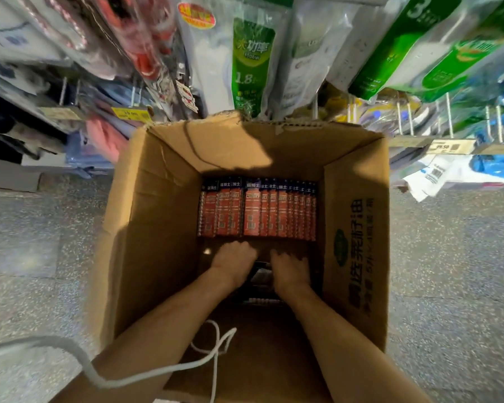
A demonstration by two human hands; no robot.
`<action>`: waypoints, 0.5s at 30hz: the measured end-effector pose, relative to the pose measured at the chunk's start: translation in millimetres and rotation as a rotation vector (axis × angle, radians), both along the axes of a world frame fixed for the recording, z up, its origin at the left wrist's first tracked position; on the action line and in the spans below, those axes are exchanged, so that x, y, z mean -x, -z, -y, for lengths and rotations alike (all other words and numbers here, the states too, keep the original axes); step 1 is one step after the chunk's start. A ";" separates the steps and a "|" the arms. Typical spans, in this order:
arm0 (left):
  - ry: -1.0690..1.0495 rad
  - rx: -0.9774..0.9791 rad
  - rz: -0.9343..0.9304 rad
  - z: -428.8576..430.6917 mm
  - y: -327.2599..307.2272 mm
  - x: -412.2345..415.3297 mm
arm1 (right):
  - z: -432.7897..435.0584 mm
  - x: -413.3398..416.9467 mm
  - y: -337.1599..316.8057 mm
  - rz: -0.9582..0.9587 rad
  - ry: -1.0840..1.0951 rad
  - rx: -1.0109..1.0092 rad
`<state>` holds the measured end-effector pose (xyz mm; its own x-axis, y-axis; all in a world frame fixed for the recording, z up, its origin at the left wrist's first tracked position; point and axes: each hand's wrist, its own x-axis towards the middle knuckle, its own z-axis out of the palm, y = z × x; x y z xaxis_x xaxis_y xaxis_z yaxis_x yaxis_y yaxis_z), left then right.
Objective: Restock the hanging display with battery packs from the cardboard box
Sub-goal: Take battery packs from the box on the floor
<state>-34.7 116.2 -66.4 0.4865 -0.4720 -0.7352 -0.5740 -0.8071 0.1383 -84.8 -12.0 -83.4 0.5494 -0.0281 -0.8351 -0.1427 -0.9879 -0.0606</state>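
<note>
An open cardboard box (157,216) stands on the floor below me. Along its far inner side several orange and dark-blue battery packs (256,210) stand upright in a row. Both my arms reach down into the box. My left hand (234,261) and my right hand (288,270) lie close together just in front of that row, fingers bent down over a dark stack of packs (261,276) on the bottom. Whether either hand grips a pack is hidden by the hands themselves. The hanging display (253,62) rises beyond the box.
Green and white bagged goods (390,53) hang on metal hooks above the box, with yellow price tags (448,146) on the hook ends. Red and pink items (128,36) hang at the left. A white cord (128,379) dangles near my body. Speckled grey floor (454,271) lies on both sides.
</note>
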 end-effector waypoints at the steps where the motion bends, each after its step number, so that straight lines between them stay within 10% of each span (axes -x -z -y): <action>1: 0.061 -0.005 0.054 4.2 -15.0 -2.4 | -0.1 -1.1 -8.3 0.024 0.037 -0.033; 7: 0.275 0.008 0.317 10.7 -118.3 -22.2 | 1.0 -17.9 -66.5 0.339 0.205 -0.269; 15: 0.568 0.116 0.585 -34.2 -258.3 -52.3 | 36.9 -52.5 -166.4 0.147 0.384 -0.885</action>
<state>17.7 150.3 191.9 0.4405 -0.8186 -0.3686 -0.8955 -0.3713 -0.2454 -32.3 -48.9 83.1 0.7340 0.3775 -0.5646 -0.3772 -0.4648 -0.8010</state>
